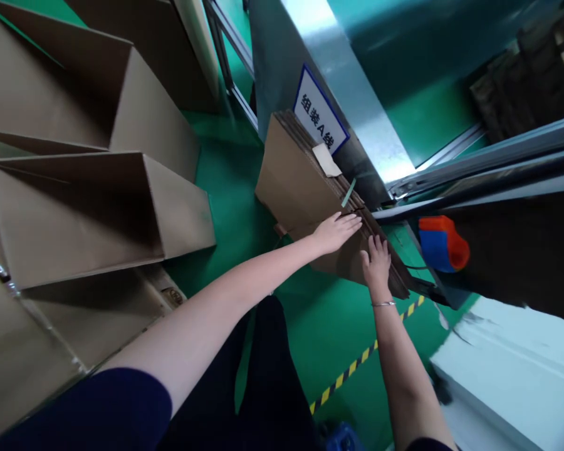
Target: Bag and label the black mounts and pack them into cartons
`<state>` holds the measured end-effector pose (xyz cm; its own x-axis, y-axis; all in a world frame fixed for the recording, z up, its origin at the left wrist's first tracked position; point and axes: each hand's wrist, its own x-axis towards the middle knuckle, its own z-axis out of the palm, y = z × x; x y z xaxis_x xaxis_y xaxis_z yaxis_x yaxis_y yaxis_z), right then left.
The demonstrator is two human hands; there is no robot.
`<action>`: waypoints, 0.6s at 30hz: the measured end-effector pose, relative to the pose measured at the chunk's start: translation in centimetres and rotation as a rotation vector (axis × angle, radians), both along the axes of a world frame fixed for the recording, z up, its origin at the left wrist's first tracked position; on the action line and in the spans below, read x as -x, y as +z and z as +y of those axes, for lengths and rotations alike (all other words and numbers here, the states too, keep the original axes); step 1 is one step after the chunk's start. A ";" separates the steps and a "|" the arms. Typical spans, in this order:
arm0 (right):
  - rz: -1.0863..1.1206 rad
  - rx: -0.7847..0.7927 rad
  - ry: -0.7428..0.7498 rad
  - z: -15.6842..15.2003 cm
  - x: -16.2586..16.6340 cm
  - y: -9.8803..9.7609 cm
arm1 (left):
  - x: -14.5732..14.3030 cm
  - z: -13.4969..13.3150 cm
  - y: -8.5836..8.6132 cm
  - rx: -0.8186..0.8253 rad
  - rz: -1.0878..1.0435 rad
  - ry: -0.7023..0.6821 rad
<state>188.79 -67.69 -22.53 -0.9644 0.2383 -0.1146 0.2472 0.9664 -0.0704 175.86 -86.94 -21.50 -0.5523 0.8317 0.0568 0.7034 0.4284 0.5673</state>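
The floor is green and slightly shiny, and a yellow-and-black tape crosses it diagonally. Toward the top stands a metal unit, which carries a white sign with blue border. To its right extends a metal rail. The light is cool and rather dim.

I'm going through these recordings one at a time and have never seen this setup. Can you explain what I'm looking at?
There is no machine doing the work here: these are a person's bare hands. The one picture comes from a camera worn on their head, looking forward and down. The left hand and right hand are spread at the edges of a stack of flattened cardboard; neither appears to grip it. The stack stands upright near a blue-edged sign. To the left are open cardboard boxes. Below is a green floor with yellow-and-black tape.
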 end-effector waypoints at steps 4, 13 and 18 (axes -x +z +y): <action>-0.045 0.014 0.010 1.2 0.0 0.5 | -1.6 2.6 -1.1 0.107 0.132 0.025; -0.049 0.010 0.093 2.7 0.6 -0.1 | -6.1 -7.1 -2.9 0.075 0.306 -0.091; -0.023 0.099 0.076 2.0 0.8 1.7 | -12.7 -13.7 0.4 0.071 0.344 -0.016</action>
<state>188.02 -65.66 -20.80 -0.9761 0.1512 -0.1559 0.1762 0.9710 -0.1615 188.59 -100.64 -21.11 -0.4978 0.8486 0.1792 0.8550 0.4456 0.2652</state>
